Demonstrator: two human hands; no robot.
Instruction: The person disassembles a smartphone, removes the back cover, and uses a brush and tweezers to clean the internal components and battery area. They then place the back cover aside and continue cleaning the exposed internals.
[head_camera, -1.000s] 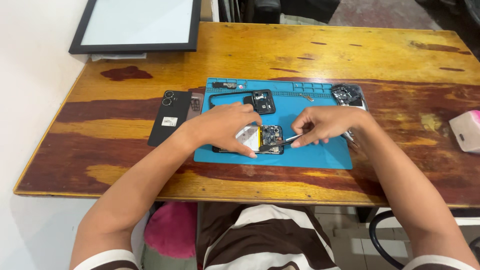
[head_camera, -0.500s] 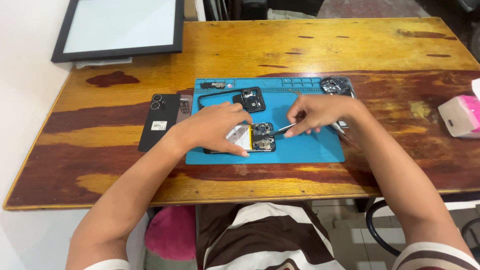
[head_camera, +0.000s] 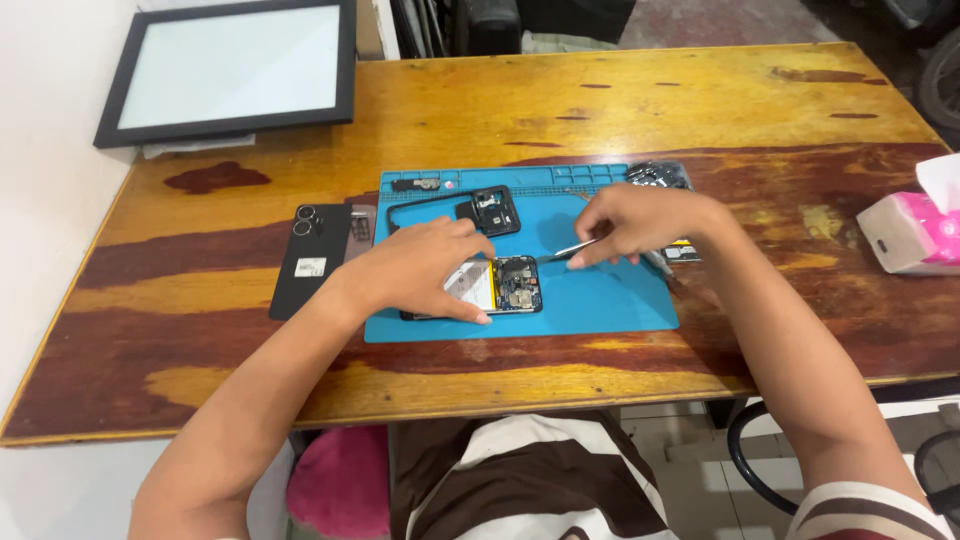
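An opened phone (head_camera: 505, 285) with bare circuit board and battery lies on a blue work mat (head_camera: 600, 300). My left hand (head_camera: 420, 268) presses down on the phone's left part and holds it steady. Metal tweezers (head_camera: 565, 251) are pinched in my right hand (head_camera: 640, 225), their tip pointing left toward the phone's board. A black phone frame with a camera module (head_camera: 480, 208) rests on the mat's far side.
A black back cover (head_camera: 312, 260) lies left of the mat on the wooden table (head_camera: 700, 90). A black-framed screen panel (head_camera: 230, 70) sits at far left, a pink tissue pack (head_camera: 915, 230) at right, small parts (head_camera: 660, 175) at the mat's far right corner.
My hands have kept their hold on phone and tweezers; the tweezers' tip stays at the board. The camera view has shifted slightly.
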